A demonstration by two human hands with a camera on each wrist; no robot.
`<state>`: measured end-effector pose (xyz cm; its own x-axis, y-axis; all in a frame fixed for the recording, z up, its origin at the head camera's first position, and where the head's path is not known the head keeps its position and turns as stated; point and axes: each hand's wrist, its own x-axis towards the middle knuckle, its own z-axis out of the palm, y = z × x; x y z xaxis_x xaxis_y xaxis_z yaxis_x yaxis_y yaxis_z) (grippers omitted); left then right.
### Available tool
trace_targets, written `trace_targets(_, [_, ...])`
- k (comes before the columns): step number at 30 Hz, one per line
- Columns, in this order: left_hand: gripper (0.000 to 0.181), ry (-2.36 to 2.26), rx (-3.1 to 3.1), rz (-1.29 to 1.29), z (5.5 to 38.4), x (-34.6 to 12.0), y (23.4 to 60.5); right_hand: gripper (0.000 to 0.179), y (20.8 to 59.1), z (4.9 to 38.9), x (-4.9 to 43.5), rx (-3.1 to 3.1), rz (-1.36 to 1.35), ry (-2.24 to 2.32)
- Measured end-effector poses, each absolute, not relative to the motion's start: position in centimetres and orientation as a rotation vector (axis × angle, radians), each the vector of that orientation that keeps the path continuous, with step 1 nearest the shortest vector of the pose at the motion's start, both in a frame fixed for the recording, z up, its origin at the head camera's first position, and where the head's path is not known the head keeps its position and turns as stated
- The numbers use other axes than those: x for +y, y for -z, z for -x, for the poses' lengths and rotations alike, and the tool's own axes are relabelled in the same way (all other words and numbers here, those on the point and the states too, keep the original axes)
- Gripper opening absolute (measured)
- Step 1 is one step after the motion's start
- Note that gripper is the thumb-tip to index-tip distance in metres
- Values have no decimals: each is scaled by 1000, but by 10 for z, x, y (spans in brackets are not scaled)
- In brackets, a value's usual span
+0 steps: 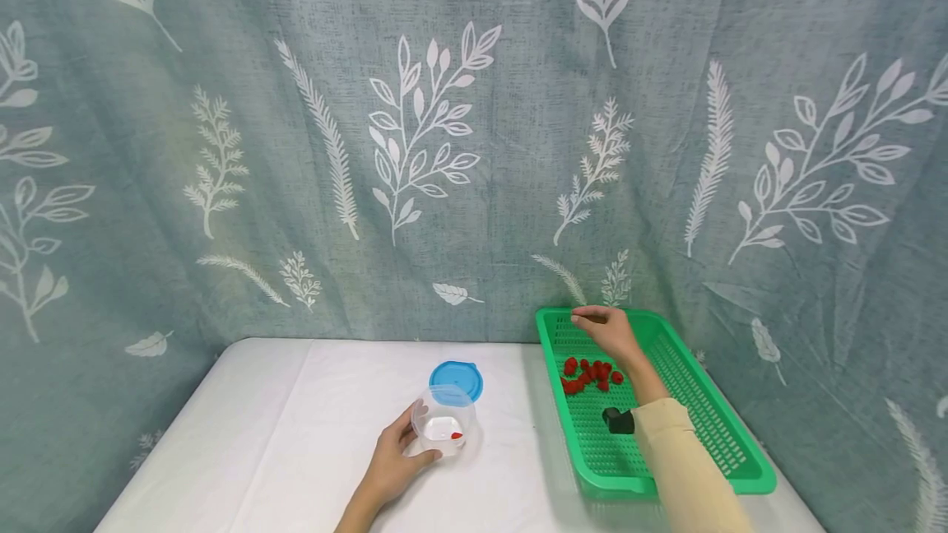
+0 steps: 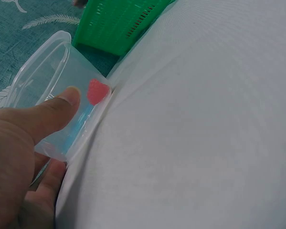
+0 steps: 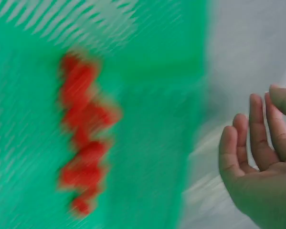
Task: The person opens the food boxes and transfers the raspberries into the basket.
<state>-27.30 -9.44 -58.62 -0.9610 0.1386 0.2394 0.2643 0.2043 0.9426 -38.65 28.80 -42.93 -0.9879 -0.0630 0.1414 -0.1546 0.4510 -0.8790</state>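
Note:
My left hand (image 1: 396,455) grips a clear plastic tub (image 1: 443,418) on the white table, thumb on one side and fingers on the other. In the left wrist view, the thumb presses the wall of the tub (image 2: 57,62). A single small red berry-like piece (image 2: 98,92) lies at the bottom inside. My right hand (image 1: 606,331) is above the far end of a green plastic basket (image 1: 615,455), its fingers loosely bent. Nothing shows between the fingers of this hand (image 3: 264,157) in the right wrist view. Several red pieces (image 1: 592,374) lie grouped in the basket, blurred in that view.
A blue round lid (image 1: 467,377) lies on the table just behind the tub. The white cloth-covered table (image 1: 296,434) extends to the left. Behind it hangs a grey-green leaf-patterned curtain (image 1: 474,270), close to the basket's far edge.

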Motion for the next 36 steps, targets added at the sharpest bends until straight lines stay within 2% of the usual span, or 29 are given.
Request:
trace_targets(6, [95,1890,-2355,396,274,-96,586,39,387,349,233,-2563,-383,-1647])
trace_targets(11, [94,1881,-2356,396,274,-96,586,27,379,315,186,-2549,-494,-1578])
trace_targets(18, [93,1878,-2345,430,274,-96,585,12,425,296,131,-2551,-546,-1283])
trace_targets(27, [93,1908,-2321,466,272,-95,585,24,495,289,104,-2773,-526,-1170])
trace_targets(36, [93,1934,-2307,445,271,-96,584,23,509,299,92,-2931,-518,-1272])
